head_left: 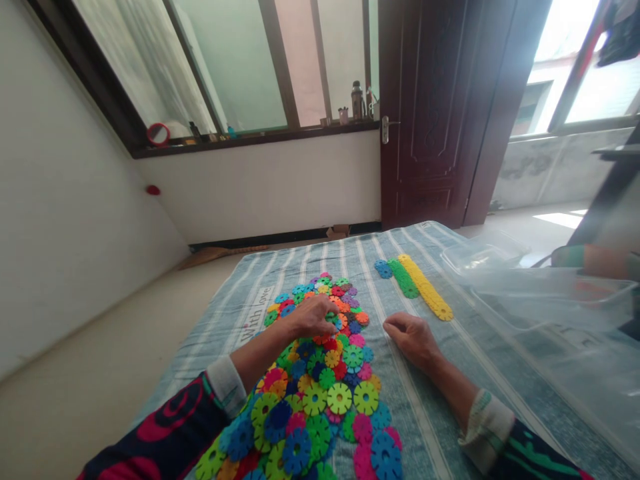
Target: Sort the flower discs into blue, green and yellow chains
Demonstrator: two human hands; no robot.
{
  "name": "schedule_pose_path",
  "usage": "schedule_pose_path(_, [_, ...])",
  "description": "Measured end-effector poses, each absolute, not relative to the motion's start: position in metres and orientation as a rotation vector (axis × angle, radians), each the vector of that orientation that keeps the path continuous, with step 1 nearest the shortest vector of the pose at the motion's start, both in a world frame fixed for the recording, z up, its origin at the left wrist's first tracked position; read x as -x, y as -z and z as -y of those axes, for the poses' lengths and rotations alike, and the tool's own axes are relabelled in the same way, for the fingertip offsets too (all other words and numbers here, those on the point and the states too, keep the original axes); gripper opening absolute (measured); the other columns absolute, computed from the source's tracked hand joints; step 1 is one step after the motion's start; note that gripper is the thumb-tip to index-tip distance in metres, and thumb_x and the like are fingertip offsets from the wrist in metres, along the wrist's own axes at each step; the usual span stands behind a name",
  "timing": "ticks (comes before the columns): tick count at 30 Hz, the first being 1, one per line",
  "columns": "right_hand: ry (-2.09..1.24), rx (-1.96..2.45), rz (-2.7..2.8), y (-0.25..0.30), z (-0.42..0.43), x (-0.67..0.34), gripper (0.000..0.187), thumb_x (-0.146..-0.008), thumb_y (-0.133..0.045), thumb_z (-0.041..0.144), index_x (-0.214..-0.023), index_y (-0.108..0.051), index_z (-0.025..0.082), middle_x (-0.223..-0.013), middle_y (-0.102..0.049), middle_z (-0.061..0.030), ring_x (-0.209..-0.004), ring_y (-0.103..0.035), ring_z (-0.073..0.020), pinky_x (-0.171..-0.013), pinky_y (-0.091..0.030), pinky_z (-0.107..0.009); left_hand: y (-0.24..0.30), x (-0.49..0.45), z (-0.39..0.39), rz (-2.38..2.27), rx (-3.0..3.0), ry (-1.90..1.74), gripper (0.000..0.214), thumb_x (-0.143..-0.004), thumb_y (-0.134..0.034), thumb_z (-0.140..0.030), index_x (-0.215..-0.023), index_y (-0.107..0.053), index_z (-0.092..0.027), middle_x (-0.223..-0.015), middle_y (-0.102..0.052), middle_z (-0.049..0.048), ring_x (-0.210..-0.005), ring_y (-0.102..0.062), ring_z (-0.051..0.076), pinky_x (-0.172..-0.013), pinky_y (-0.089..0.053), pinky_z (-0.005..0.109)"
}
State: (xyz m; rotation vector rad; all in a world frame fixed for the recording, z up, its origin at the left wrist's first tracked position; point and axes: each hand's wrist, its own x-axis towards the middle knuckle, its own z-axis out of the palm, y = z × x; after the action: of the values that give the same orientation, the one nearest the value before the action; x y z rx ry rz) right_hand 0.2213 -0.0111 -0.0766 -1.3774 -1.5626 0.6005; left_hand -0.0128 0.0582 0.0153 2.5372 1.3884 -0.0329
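Note:
A long heap of slotted plastic flower discs [339, 398] in many colours spreads over the striped cloth. My left hand [315, 316] reaches over its upper part, with thumb and forefinger apart and bent down among the discs. To the right of the heap, my right hand [414, 339] is low over the cloth, its fingers curled together; whatever may be inside them is hidden. Beyond that hand lie three rows of overlapping discs sorted by colour: a short blue row [383, 269], a green row [404, 279] and a longer yellow row [425, 288].
The striped cloth [345, 257] covers the bed-like surface under everything. Clear plastic containers [550, 293] stand at the right edge. Behind are a white wall [270, 190], a window ledge with small items, and a dark red door [435, 100].

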Motion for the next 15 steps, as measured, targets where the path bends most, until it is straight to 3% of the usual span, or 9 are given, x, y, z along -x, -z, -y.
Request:
schedule_pose_path(8, [-0.600, 1.377, 1.568, 0.0787, 0.0096, -0.2225, 0.020, -0.077, -0.054, 0.031, -0.070, -0.070, 0.020, -0.075, -0.070, -0.0022, -0.072, -0.063, -0.0169, -0.069, -0.045, -0.026, -0.0146, 0.0126, -0.0604, -1.435, -2.515, 0.100, 0.028, -0.056, -0.068, -0.023, -0.084, -0.067, -0.020, -0.087, -0.065, 0.0005, -0.082, -0.057, 0.019, -0.064, -0.037, 0.023])
schedule_pose_path(15, [-0.629, 1.374, 1.568, 0.0781, 0.0096, -0.2225, 0.020, -0.078, -0.054, 0.031, -0.071, -0.069, 0.020, -0.076, -0.070, -0.0025, -0.074, -0.064, -0.0172, -0.072, -0.045, -0.027, -0.0177, 0.0100, -0.0586, -1.468, -2.484, 0.112, 0.015, -0.050, -0.069, -0.021, -0.062, -0.060, -0.019, -0.070, -0.058, -0.0020, -0.070, -0.053, 0.016, -0.056, -0.031, 0.024])
